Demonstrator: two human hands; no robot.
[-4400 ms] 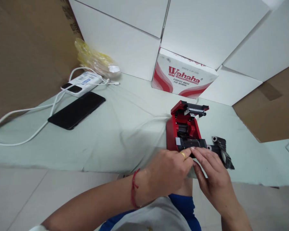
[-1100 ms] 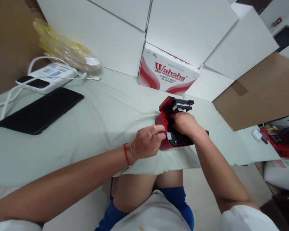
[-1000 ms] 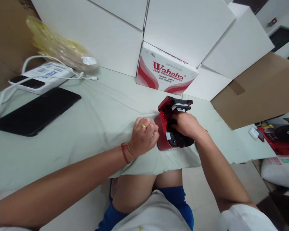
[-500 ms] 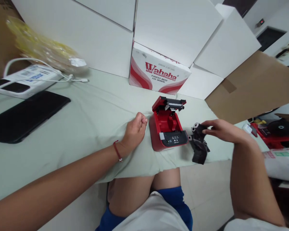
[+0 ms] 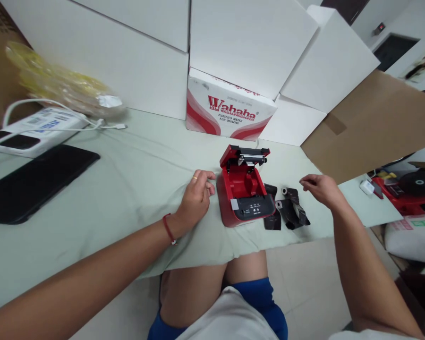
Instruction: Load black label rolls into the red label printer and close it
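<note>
Behind the red device (image 5: pixel 244 189) stands a red-and-white box (image 5: pixel 229 118).

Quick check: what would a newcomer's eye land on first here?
Likely the red device, its lid raised, between the left hand and the black rolls. Behind it is the red-and-white Wahaha box; a flat black slab lies far left on the pale cloth.

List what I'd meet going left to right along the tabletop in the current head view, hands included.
Black phone → left hand → red device with its lid raised → loose black rolls → right hand → small white block.
</note>
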